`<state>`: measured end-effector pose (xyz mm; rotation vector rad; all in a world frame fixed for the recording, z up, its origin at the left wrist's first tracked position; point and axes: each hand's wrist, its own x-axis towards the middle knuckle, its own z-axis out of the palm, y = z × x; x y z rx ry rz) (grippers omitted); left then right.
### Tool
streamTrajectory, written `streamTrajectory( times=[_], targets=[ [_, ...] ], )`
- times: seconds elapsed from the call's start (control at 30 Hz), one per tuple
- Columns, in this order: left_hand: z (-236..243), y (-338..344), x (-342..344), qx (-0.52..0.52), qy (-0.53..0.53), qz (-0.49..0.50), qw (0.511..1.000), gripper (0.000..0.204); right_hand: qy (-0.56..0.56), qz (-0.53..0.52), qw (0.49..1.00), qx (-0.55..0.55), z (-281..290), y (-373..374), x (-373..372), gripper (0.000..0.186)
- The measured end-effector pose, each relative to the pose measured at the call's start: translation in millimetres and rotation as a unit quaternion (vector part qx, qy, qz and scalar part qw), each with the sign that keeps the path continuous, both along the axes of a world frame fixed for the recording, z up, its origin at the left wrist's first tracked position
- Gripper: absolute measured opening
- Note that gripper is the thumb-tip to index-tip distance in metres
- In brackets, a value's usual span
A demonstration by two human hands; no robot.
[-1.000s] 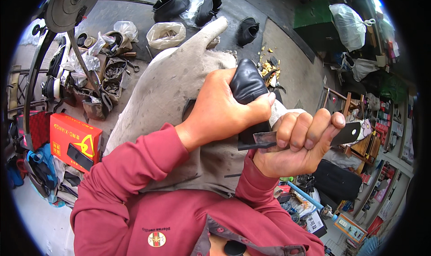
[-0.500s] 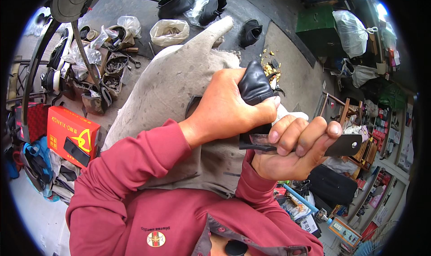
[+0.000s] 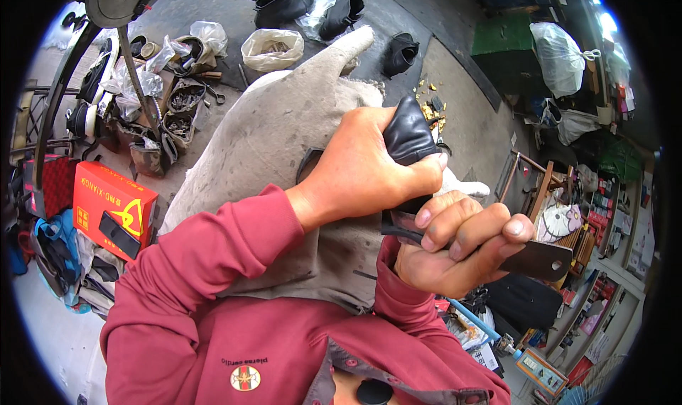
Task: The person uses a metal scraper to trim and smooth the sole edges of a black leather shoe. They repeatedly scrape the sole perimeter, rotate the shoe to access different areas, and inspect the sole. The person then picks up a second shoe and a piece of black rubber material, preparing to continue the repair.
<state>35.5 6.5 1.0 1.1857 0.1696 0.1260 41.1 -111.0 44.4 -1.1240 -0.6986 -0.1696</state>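
Observation:
My left hand (image 3: 362, 167) is closed round a black leather shoe (image 3: 410, 132), with the thumb pressed along it toward the right. The shoe's wrinkled toe points away from me, and its rest is mostly hidden by the hand. In my right hand (image 3: 458, 245), curled fingers grip a flat metal shoemaker's knife (image 3: 541, 261). Its holed end sticks out to the right, while the other end reaches the shoe's near side just below my left thumb. Whether the edge touches the shoe I cannot tell. A stained beige apron (image 3: 249, 149) covers my lap under both hands.
Black boots (image 3: 283, 7) and a white bag (image 3: 272, 50) stand on the floor ahead. Yellowish scraps (image 3: 433, 110) lie beyond the shoe. At left are a red box (image 3: 106, 206) with a phone (image 3: 119, 234) on it, and a machine's metal frame (image 3: 42, 114). Cluttered shelves (image 3: 604, 213) line the right.
My right hand has turned a little, and the knife's holed end has dropped toward me. My left hand and the shoe have shifted only slightly to the right.

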Motion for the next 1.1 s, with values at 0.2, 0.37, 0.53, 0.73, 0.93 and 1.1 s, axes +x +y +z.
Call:
streamTrajectory(
  times=[0.2,0.37,0.53,0.73,0.93,1.1],
  targets=[
    [0,1,0,0.006,0.008,-0.01,1.0,0.017,-0.006,-0.017,0.999,-0.041,2,1,-3,0.016],
    [1,0,1,-0.002,0.005,-0.009,1.0,0.018,-0.016,-0.032,0.997,-0.073,2,3,-3,0.018],
    [1,0,2,-0.002,0.014,-0.01,1.0,0.018,-0.051,-0.014,0.995,-0.085,-1,3,-1,0.023],
    [1,0,4,-0.01,0.023,0.001,1.0,0.023,-0.101,0.026,0.986,-0.129,-3,-2,9,0.026],
    [3,0,8,0.011,0.065,0.028,0.997,0.027,-0.2,0.063,0.947,-0.244,-2,-9,23,0.028],
    [2,-1,13,-0.001,0.065,0.021,0.998,0.029,-0.022,0.002,0.999,-0.037,-2,-13,31,0.029]
  ],
)
